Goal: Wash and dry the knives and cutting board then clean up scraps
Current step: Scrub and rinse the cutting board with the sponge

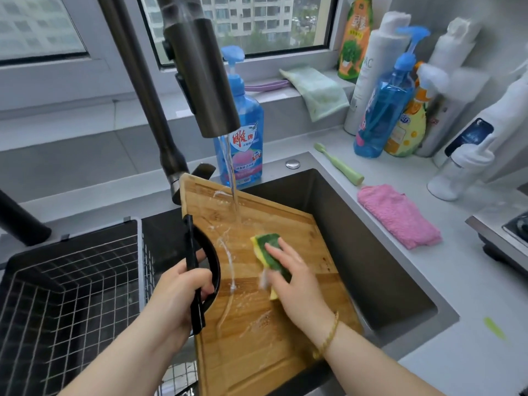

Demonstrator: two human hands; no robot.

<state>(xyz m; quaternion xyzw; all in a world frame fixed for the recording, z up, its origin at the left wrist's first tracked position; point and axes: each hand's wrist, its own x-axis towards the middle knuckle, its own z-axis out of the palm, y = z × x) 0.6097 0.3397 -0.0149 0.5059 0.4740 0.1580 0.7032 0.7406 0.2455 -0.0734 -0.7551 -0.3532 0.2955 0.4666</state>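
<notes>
One wooden cutting board (257,324), cropped at the frame's bottom. Left hand (177,292) grips its black handle (189,241); right hand (291,278), fingers flat, half-hides one green-and-yellow sponge (267,238).

A thin gold beaded bracelet (329,335) rings the right hand's (294,284) wrist; the left forearm (114,358) and right forearm (380,370) are bare.

Soft daylight from the window (243,21), wide-angle edge bending, slightly blurred

Cutting board (257,324) in sink (357,238) under faucet (205,81); sponge (268,247) on board; basket (71,281) left, cloth (397,215) right.
</notes>
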